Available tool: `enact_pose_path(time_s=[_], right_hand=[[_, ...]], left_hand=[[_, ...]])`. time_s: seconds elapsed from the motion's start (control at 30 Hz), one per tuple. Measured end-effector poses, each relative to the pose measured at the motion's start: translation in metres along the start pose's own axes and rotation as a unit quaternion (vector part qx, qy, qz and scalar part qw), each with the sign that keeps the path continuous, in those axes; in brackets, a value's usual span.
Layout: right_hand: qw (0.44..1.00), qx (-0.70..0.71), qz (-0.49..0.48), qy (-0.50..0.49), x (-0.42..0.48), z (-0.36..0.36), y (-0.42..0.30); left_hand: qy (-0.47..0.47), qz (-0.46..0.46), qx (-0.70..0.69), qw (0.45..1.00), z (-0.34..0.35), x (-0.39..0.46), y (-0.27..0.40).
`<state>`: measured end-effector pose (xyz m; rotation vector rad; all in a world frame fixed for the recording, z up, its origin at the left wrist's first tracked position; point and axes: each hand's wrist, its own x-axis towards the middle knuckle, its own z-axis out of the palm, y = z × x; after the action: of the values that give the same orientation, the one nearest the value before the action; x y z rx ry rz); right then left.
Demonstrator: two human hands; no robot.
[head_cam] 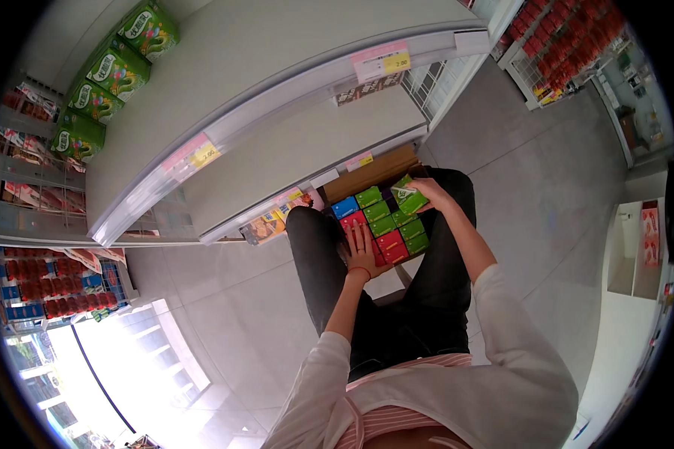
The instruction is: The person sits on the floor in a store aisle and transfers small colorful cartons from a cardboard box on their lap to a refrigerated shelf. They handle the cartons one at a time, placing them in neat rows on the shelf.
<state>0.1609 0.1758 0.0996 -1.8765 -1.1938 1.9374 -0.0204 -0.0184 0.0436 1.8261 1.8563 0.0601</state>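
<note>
Between my knees sits an open cardboard box (365, 171) holding several small drink cartons in rows. A blue carton (345, 207), red cartons (391, 246) and green cartons (376, 211) show their tops. My right hand (435, 195) grips a green drink carton (409, 196) at the box's far right side, tilted above the others. Spread flat, my left hand (360, 251) rests on the red cartons at the left side of the box, its fingers apart. It covers part of the cartons under it.
A white shelf unit (314, 95) with price tags stands in front. Green cartons (118, 70) stand at the upper shelf's far left. Colourful packs (267, 227) lie on the bottom shelf by my left knee. Racks of red packs (573, 45) stand at upper right.
</note>
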Motion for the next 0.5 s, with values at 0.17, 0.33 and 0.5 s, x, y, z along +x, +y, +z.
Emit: enact_pose_path(time_s=[0.17,0.33,0.5], right_hand=[[0.983,-0.079,0.161,-0.032,0.041,-0.007,0.009],[0.965,-0.120,0.229,-0.042,0.057,0.000,0.017],[0.941,-0.182,0.268,-0.098,0.062,0.002,0.006]], left_hand=[[-0.012,0.006,-0.014,1.000,0.000,0.002,-0.002],[-0.040,-0.025,-0.003,0.999,-0.008,0.002,0.003],[-0.038,-0.024,0.004,0.999,-0.004,0.002,0.000]])
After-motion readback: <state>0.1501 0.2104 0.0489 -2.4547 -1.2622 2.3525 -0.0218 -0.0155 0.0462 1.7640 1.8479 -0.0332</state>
